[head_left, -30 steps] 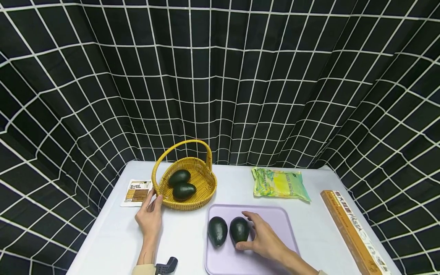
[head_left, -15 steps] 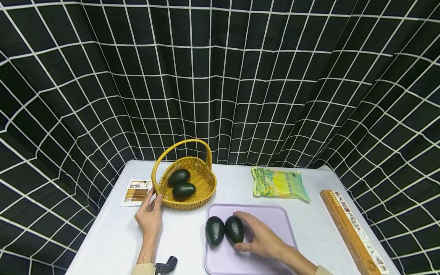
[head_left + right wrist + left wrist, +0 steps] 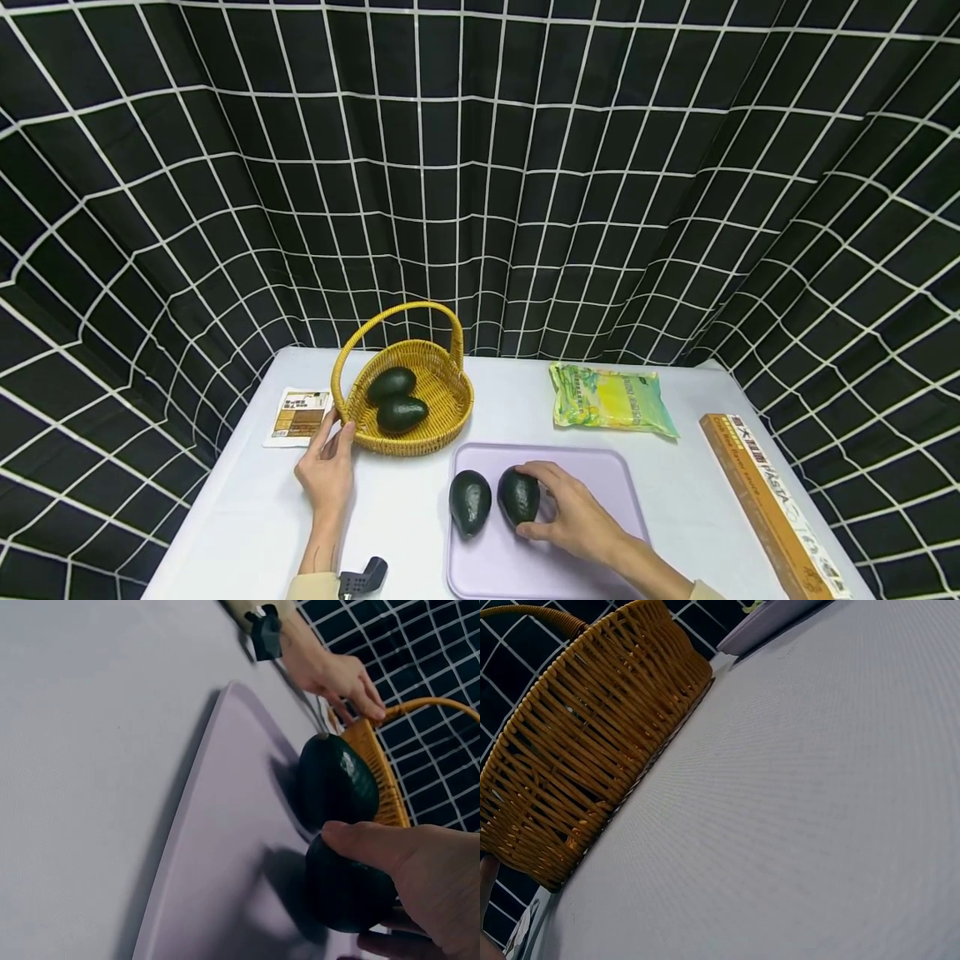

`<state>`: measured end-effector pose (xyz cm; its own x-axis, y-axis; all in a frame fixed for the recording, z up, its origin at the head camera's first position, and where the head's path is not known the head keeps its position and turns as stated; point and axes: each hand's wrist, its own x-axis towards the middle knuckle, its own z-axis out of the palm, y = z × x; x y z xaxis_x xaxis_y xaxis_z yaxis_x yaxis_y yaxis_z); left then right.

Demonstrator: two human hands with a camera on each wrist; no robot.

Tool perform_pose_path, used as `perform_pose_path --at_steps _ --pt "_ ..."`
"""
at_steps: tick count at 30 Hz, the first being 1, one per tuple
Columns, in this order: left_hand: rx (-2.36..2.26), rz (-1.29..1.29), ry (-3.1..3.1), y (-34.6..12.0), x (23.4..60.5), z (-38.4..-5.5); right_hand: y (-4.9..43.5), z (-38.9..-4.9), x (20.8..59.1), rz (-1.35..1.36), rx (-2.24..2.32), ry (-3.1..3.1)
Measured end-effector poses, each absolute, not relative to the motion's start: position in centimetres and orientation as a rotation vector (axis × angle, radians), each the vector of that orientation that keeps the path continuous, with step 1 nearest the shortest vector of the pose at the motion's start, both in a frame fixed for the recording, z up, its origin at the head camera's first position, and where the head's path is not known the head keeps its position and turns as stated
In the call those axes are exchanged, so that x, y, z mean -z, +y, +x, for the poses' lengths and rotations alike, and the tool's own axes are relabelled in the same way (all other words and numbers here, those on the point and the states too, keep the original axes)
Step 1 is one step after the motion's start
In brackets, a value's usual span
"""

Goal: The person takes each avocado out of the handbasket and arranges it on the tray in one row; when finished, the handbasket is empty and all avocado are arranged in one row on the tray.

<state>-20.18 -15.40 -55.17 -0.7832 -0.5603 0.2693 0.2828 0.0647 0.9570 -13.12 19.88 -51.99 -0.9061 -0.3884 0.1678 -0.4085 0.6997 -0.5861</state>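
A yellow wicker basket (image 3: 448, 421) with a tall handle stands at the left, holding two dark green avocados, one upper (image 3: 391, 384) and one lower (image 3: 402, 414). My left hand (image 3: 327, 475) grips the basket's left side by the handle's foot, thumb at the front. On the lilac tray (image 3: 577, 575), my right hand (image 3: 577, 517) holds an avocado (image 3: 517, 496) between thumb and fingers. Another avocado (image 3: 470, 503) lies just to its left, near the tray's left rim. In the right wrist view, the held avocado (image 3: 345, 889) casts a shadow on the tray.
Left of the basket lies a flat brown-and-white packet (image 3: 300, 415). A green-yellow soft pack (image 3: 611, 400) is at the back right, and a long pasta box (image 3: 772, 504) runs along the right side. A black grid curtain (image 3: 480, 183) hangs behind the white table (image 3: 405, 533).
My right hand moved left with its avocado against the neighbouring one, nudging that left, then came back slightly right, leaving a narrow gap between them. My left hand and the basket stayed put.
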Motion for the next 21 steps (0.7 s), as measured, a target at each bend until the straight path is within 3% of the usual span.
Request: perform_pose_path --at_steps 21 --pt "1.768 0.264 -1.752 -15.47 54.91 -20.02 19.02 -12.81 52.24 0.651 -0.971 -2.896"
